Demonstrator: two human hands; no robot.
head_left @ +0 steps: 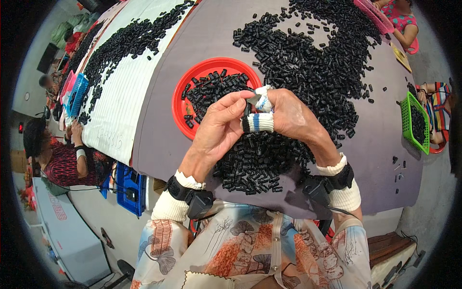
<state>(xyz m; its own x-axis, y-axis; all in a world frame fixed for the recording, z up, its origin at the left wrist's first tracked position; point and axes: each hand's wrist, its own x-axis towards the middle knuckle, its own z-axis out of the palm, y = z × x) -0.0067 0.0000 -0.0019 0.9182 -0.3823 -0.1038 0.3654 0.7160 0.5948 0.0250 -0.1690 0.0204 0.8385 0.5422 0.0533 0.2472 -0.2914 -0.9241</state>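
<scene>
My two hands meet over the near edge of a red round tray [179, 82] holding many small black cylindrical parts. My left hand [219, 126] is closed, thumb and fingertips pinching one small black part [248, 110]. My right hand [291, 113] is closed beside it, with white knitted covers [260, 122] striped in blue on its fingers. Between its thumb and forefinger shows a small grey, blade-like tip [254, 100], close to the black part. How far that tool reaches into the palm is hidden. Directly below both hands lies a heap of the same black parts [255, 161].
More black parts [308, 62] spread over the grey table cover [161, 103]. A green basket [415, 123] stands at the right edge, a pink basket [375, 14] at the far right. People sit on both sides; at left, a person's hand [77, 130] is by a white-covered table [118, 111].
</scene>
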